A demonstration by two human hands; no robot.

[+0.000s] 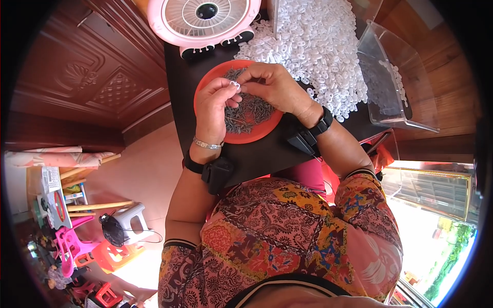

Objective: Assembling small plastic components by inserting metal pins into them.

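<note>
A small white plastic piece (234,84) is pinched between the thumb and fingers of my left hand (213,102), over a round orange-red tray (268,129). My right hand (280,88) meets it from the right, thumb and forefinger pressed together close to the piece. Whatever those right fingertips grip is too small to make out. Below both hands, the tray holds a heap of small, thin grey pieces (246,118), perhaps screws. Just beyond the tray spreads a large pile of white oval plastic pieces (321,51), which look like the one in my left hand.
A pink fan (205,33) stands at the far left of the dark table (257,163). To the right of the pile is a clear plastic bin (382,77) with some white pieces. Plastic stools (134,223) stand on the floor at the left.
</note>
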